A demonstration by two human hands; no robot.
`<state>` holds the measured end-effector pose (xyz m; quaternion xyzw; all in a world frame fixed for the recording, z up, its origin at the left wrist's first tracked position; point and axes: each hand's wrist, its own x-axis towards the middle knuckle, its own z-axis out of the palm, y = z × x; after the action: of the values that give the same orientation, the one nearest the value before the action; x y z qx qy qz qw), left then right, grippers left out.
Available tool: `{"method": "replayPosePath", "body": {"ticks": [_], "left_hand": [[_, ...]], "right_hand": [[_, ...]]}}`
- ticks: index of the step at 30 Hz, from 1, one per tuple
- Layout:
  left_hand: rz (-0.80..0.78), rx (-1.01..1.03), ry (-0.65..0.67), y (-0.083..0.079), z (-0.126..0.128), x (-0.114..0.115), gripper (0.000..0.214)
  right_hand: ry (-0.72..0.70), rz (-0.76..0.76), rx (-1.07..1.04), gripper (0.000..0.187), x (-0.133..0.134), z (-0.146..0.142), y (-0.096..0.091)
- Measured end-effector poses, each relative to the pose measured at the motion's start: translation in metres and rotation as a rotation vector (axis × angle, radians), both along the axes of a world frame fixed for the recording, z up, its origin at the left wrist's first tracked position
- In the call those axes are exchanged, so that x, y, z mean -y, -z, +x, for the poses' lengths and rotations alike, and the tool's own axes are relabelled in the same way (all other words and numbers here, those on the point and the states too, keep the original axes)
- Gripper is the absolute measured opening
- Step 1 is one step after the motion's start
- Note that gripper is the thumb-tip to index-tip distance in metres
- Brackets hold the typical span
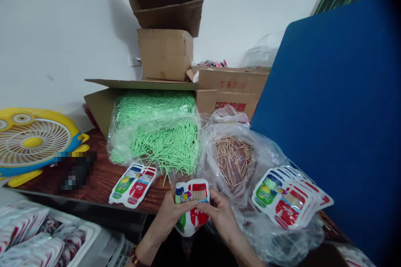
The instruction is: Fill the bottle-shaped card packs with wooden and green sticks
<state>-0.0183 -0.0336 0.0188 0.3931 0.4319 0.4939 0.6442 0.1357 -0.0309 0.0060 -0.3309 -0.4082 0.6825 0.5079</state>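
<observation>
Both of my hands grip one bottle-shaped packet [198, 215], printed green and red, at the table's front edge. Through its upper windows, brown sticks show on the right side and something green on the left. My left hand [174, 212] is closed on the left side and my right hand [221, 212] on the right, thumbs on the front. Beyond them, green sticks [169, 142] spill from a clear bag. Brown sticks [233, 158] lie in another clear bag [206, 146]. A similar packet [133, 185] lies to the left, and a fanned stack of packets [282, 198] to the right.
A yellow and blue fan [34, 142] stands on the left of the wooden table [103, 154]. Cardboard boxes [166, 54] are piled against the wall. A blue panel [326, 112] rises at right. Lower left, a white crate [90, 233] holds many packets.
</observation>
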Motion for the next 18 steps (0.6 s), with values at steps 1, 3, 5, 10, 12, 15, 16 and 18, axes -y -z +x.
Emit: {"method": "replayPosePath", "body": {"ticks": [1, 3, 5, 10, 12, 15, 16, 18], "left_hand": [[0.002, -0.021, -0.001, 0.000, 0.001, 0.000, 0.028], [0.009, -0.054, -0.020, 0.000, 0.001, 0.000, 0.026], [0.002, -0.061, -0.043, 0.000, 0.002, 0.000, 0.027], [-0.005, -0.020, -0.020, -0.002, 0.003, 0.000, 0.028], [0.007, -0.036, 0.008, -0.003, 0.004, 0.001, 0.027], [-0.005, -0.062, -0.001, -0.002, 0.004, 0.002, 0.026], [-0.016, -0.073, -0.015, -0.001, 0.003, 0.003, 0.025], [-0.041, -0.093, -0.050, 0.001, 0.002, 0.004, 0.025]], "right_hand": [[0.018, 0.005, 0.013, 0.028, 0.000, -0.001, 0.002], [0.045, 0.020, 0.044, 0.026, -0.001, -0.001, 0.007], [0.046, 0.036, 0.071, 0.026, -0.002, -0.001, 0.010], [0.065, 0.093, 0.124, 0.023, 0.000, 0.004, 0.014], [0.079, 0.109, 0.141, 0.022, 0.002, 0.004, 0.016], [0.055, 0.105, 0.174, 0.023, 0.007, 0.002, 0.018], [0.029, 0.106, 0.197, 0.023, 0.008, 0.002, 0.018], [-0.038, 0.123, 0.284, 0.023, 0.006, 0.007, 0.017]]}}
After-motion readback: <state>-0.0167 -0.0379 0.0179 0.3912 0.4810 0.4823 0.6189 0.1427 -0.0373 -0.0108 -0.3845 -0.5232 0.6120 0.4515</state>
